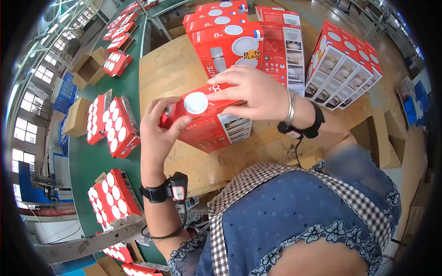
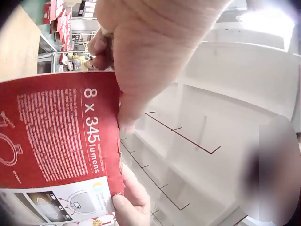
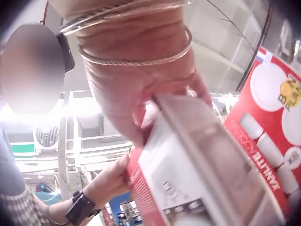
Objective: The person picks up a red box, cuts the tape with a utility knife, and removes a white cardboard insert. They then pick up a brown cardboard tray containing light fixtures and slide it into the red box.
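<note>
A red lamp box (image 1: pixel 202 133) printed "8 x 345 lumens" stands on the wooden table between both hands. My left hand (image 1: pixel 159 129) grips its left end, with the thumb on the near top edge and the fingers round the far side. My right hand (image 1: pixel 255 94) holds the right end from above, its fingers across the top and thumb on the near side. In the left wrist view, the box's printed side (image 2: pixel 61 127) faces the camera and both thumbs lie along its edge. The right wrist view shows the right hand over the box's picture side (image 3: pixel 174 183).
Upright red boxes (image 1: pixel 225 41) stand just behind the hands. Another row of boxes (image 1: pixel 343 64) stands at the right table edge. To the left runs a green conveyor (image 1: pixel 83 161) with red boxes and cardboard cartons (image 1: pixel 87 69). An open carton (image 1: pixel 377 142) sits at the lower right.
</note>
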`<action>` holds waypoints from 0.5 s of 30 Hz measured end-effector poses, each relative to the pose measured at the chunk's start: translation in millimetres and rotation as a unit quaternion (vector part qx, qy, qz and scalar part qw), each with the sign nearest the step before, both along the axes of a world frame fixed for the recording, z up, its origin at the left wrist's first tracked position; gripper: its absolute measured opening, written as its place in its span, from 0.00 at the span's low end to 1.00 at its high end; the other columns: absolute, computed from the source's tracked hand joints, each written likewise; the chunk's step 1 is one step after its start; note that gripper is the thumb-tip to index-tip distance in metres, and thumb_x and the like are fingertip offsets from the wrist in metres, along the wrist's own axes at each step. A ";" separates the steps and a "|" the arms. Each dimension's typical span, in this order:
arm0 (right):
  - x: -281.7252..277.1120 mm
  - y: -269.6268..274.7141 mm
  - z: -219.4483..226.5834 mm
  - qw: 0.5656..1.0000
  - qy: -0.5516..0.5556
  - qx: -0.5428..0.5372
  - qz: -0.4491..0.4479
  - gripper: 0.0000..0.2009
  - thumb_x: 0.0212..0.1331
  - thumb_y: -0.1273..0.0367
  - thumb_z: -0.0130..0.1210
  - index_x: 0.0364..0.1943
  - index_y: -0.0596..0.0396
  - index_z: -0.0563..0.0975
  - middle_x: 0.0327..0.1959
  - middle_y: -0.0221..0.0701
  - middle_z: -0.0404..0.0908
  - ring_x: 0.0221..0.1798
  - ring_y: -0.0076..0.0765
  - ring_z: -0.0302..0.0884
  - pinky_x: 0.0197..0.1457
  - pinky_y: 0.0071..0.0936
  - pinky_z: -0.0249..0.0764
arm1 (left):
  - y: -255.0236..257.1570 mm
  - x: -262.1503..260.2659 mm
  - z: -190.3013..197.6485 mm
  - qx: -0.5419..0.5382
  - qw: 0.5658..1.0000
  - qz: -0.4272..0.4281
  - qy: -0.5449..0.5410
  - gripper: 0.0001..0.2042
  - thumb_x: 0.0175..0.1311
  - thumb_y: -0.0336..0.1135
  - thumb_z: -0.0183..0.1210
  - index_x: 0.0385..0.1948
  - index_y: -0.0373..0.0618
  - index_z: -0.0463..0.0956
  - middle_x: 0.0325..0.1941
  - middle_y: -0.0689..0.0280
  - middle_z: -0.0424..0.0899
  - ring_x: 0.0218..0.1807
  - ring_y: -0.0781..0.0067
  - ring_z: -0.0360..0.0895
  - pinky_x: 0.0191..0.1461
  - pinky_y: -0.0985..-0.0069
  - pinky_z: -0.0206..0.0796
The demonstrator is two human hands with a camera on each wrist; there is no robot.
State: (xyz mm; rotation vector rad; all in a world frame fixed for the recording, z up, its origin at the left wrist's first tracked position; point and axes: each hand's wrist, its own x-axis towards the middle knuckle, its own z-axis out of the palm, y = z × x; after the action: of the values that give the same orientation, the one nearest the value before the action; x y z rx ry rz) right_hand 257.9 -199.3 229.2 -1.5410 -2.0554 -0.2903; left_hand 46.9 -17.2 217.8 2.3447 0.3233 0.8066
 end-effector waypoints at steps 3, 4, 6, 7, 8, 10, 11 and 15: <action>-20.7 0.1 -7.9 0.996 0.013 0.047 -0.073 0.20 0.51 0.60 0.67 0.50 0.46 0.82 0.56 0.34 0.79 0.59 0.44 0.74 0.64 0.44 0.67 | -7.7 2.7 -0.8 0.009 1.000 -0.005 -0.024 0.29 0.41 0.46 0.77 0.45 0.40 0.79 0.43 0.62 0.80 0.41 0.65 0.77 0.45 0.72 0.69; -24.7 0.1 -7.9 0.994 0.016 0.043 -0.094 0.20 0.51 0.59 0.67 0.49 0.46 0.83 0.55 0.33 0.79 0.59 0.44 0.74 0.65 0.44 0.67 | -9.9 0.9 0.0 0.001 1.000 0.002 -0.022 0.29 0.40 0.44 0.78 0.46 0.41 0.79 0.43 0.62 0.80 0.40 0.65 0.76 0.45 0.73 0.69; -28.5 1.2 -5.8 0.993 0.015 0.043 -0.111 0.18 0.52 0.58 0.67 0.47 0.46 0.83 0.53 0.31 0.81 0.58 0.42 0.75 0.66 0.45 0.66 | -9.4 1.0 -0.3 -0.007 1.000 0.007 -0.018 0.30 0.38 0.43 0.78 0.46 0.41 0.79 0.43 0.62 0.80 0.40 0.66 0.76 0.44 0.74 0.68; -29.7 1.7 -2.9 0.993 0.016 0.042 -0.112 0.18 0.52 0.58 0.67 0.47 0.46 0.83 0.53 0.31 0.81 0.58 0.42 0.75 0.66 0.45 0.66 | -7.1 1.1 -1.6 0.004 1.000 0.004 -0.024 0.30 0.37 0.42 0.78 0.46 0.41 0.79 0.43 0.62 0.80 0.40 0.67 0.76 0.44 0.73 0.69; -30.9 2.1 0.5 0.993 0.002 0.029 -0.111 0.17 0.52 0.58 0.66 0.46 0.47 0.84 0.53 0.31 0.81 0.58 0.42 0.76 0.65 0.45 0.67 | -5.8 1.3 -2.2 0.016 0.999 0.001 -0.030 0.30 0.36 0.41 0.79 0.46 0.41 0.79 0.43 0.62 0.80 0.40 0.67 0.76 0.44 0.73 0.69; -30.8 4.7 2.7 0.994 -0.015 0.016 -0.112 0.16 0.53 0.59 0.66 0.44 0.47 0.84 0.52 0.31 0.81 0.58 0.42 0.76 0.64 0.45 0.68 | -8.2 3.8 0.4 0.035 0.999 0.001 -0.035 0.30 0.36 0.41 0.78 0.45 0.41 0.79 0.43 0.62 0.80 0.39 0.67 0.76 0.43 0.73 0.70; -30.1 6.3 1.9 0.996 -0.002 0.021 -0.088 0.13 0.54 0.61 0.65 0.42 0.48 0.84 0.49 0.31 0.82 0.56 0.42 0.77 0.62 0.43 0.70 | -9.6 4.3 2.1 0.054 0.998 0.003 -0.039 0.30 0.36 0.40 0.78 0.45 0.41 0.79 0.43 0.62 0.80 0.39 0.67 0.76 0.43 0.72 0.71; -24.1 10.0 4.3 0.994 0.078 0.018 -0.070 0.07 0.56 0.66 0.63 0.35 0.52 0.85 0.40 0.30 0.84 0.49 0.41 0.81 0.55 0.39 0.74 | -13.8 4.4 12.1 0.030 0.999 -0.005 0.013 0.31 0.41 0.47 0.76 0.48 0.39 0.79 0.47 0.60 0.78 0.49 0.63 0.77 0.53 0.68 0.70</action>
State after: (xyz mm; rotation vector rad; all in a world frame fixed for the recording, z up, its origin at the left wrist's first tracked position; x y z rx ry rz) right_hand 233.8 -189.3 233.6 -1.6359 -1.8174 -0.2492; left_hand 51.3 -31.0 229.9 2.4128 0.3025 0.7913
